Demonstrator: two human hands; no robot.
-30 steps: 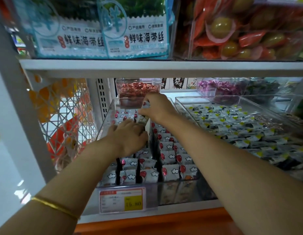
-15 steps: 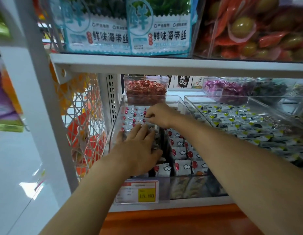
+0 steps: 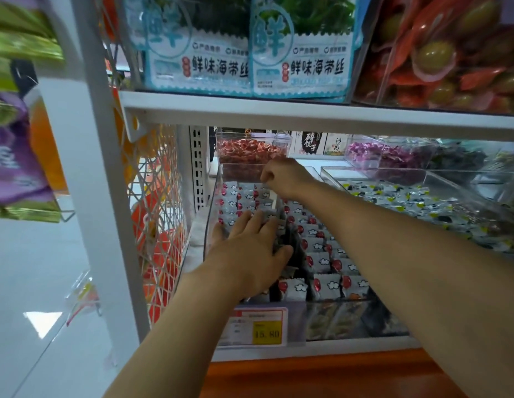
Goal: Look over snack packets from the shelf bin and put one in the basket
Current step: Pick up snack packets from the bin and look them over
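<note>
On the lower shelf, inside the clear shelf bin, the snack packets stand in tight upright rows, small white sachets with a red dot and a cloud on each; they look light and soft, thin crinkly film round a small filling, so one should lift with almost no effort but may slip or drag its neighbours up with it; the sealed top edge that sticks up above the row seems the best place to pinch, thumb on one face and a finger on the other; squeezing the middle would likely just crush it. The left hand lies flat, palm down, on the near left rows, fingers straight and spread, pressing the packets and clasping nothing; the forearm comes in low from the near left. The right hand reaches to the far end of the bin, just in front of the tub of red sweets, wrist bent down and fingers curled; whether they pinch a packet I cannot tell; no basket shows in view.
</note>
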